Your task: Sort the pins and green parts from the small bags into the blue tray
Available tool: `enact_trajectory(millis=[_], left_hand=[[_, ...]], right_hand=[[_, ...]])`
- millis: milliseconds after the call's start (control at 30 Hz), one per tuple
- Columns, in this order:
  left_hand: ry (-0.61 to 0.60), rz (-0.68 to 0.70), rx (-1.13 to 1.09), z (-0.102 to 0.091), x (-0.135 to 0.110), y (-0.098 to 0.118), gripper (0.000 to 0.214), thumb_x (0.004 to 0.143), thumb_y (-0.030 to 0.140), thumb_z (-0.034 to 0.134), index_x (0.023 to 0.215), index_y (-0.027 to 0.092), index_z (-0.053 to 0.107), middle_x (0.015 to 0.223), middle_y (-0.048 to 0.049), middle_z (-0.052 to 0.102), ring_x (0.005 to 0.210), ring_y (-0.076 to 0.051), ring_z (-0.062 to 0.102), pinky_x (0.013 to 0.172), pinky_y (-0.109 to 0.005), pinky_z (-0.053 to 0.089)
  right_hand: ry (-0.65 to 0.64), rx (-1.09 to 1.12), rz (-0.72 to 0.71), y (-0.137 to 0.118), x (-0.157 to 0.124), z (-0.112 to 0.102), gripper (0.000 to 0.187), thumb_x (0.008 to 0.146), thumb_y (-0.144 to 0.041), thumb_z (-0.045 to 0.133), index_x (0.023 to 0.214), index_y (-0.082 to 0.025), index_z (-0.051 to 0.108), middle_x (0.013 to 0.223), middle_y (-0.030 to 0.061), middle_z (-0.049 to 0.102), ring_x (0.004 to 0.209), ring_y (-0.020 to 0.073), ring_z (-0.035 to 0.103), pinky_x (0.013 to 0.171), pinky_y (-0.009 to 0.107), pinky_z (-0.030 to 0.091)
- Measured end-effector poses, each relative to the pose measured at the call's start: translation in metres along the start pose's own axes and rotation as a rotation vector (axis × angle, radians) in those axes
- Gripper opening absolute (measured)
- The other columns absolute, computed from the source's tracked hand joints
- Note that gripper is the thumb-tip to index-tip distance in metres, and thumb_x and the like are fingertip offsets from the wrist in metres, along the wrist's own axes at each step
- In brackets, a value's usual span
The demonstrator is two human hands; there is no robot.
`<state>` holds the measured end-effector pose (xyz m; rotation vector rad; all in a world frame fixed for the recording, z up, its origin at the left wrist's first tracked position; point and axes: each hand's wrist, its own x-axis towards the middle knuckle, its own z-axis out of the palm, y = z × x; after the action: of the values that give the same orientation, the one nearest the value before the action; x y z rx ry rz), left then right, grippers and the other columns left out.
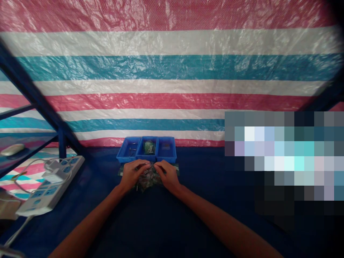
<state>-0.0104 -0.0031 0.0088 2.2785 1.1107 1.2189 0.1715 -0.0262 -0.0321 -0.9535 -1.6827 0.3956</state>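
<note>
Both my hands rest on the dark blue table top [188,215] just in front of three small blue bins. My left hand [132,174] and my right hand [168,174] are curled, fingertips pinched together over a small pile of green and metallic parts [148,181]. What each pinch holds is too small to name. The left bin [128,149] shows a few small dark pieces. In the middle bin [148,147] lies a greenish bundle. The right bin [166,147] holds a flat dark item.
A white power strip [51,186] with a plugged adapter and cables lies at the left. A blue metal frame [32,96] slants up on the left. A striped red, white and teal tarpaulin [172,71] hangs behind. A pixelated patch covers the right.
</note>
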Motion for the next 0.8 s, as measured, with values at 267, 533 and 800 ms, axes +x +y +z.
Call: enact_trajectory(millis=[267,533,800], left_hand=[[0.043,-0.194,-0.284,-0.0011,0.0014,0.0042,0.025,0.084,0.034,0.060,0.096,0.014,0.068,0.071,-0.0030,0.070,0.056,-0.013,0.063,0.054,-0.023,0.052],[0.051,-0.204,-0.258,-0.0002,0.0011,-0.0001,0.021,0.087,0.034,0.056,0.096,0.015,0.062,0.075,-0.0018,0.070,0.051,-0.011,0.060,0.056,-0.024,0.051],[-0.056,0.071,0.155,0.0008,0.0015,-0.0042,0.027,0.091,0.030,0.049,0.112,0.022,0.065,0.089,-0.0037,0.067,0.082,-0.017,0.062,0.076,-0.027,0.049]], right_hand=[[0.040,0.016,0.008,-0.0009,0.0010,0.0003,0.024,0.094,-0.026,0.043,0.097,-0.019,0.066,0.086,0.0046,0.067,0.079,0.0159,0.062,0.075,0.027,0.047],[0.032,0.022,0.020,-0.0017,0.0005,-0.0005,0.025,0.094,-0.026,0.041,0.096,-0.019,0.065,0.085,0.0052,0.066,0.079,0.0167,0.061,0.075,0.027,0.046],[0.045,0.018,0.028,-0.0013,0.0003,0.0001,0.025,0.094,-0.026,0.041,0.094,-0.019,0.065,0.085,0.0050,0.066,0.080,0.0171,0.061,0.075,0.028,0.045]])
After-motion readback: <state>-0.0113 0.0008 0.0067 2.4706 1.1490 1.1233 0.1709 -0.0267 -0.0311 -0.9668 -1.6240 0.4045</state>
